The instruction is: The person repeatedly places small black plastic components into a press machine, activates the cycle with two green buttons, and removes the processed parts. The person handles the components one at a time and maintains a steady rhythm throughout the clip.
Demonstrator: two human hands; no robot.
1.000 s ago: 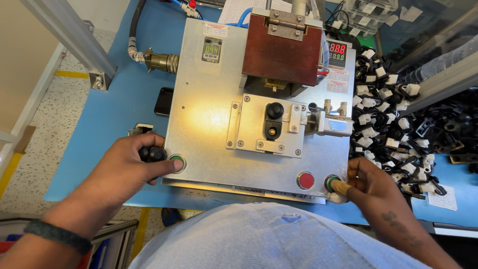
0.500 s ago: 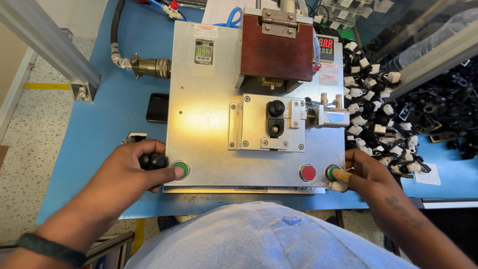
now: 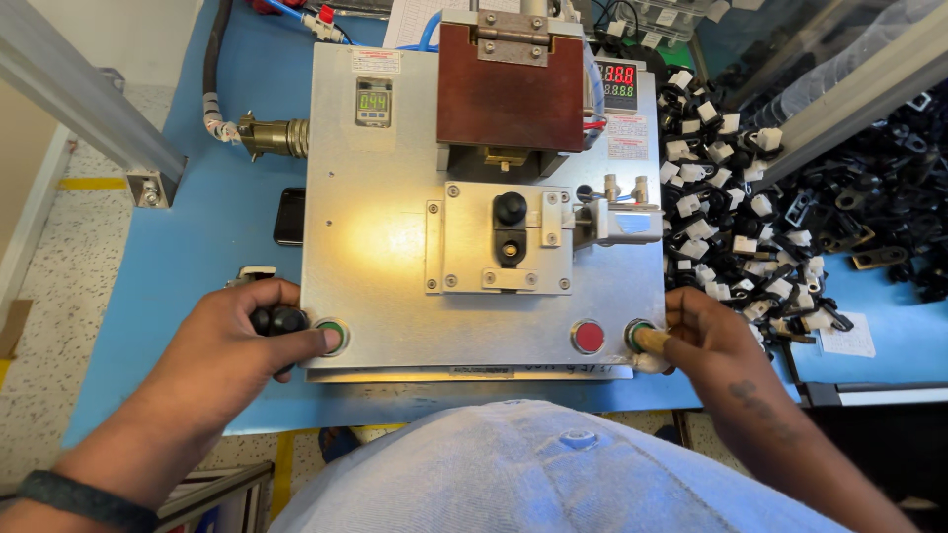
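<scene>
While both thumbs sit on the two green buttons at the front corners of a brushed-metal press fixture, a worker appears to be at the two-hand start step, judging from the grip. At left, the left hand is curled around a small black rounded part, its thumb laid on the left green button. At centre, a screwed-down steel nest plate carries a black knob-shaped piece under a dark red hinged block; a round red button lies on the front edge. At right, the right hand is half closed, thumb on the right green button, with a pale, tan-tipped piece against the fingers; whether it is pinched cannot be told. Beyond it, glossy black-and-white moulded clips are heaped on the blue table. Any next move would call for even pressure from both thumbs and fingers well clear of the nest.
</scene>
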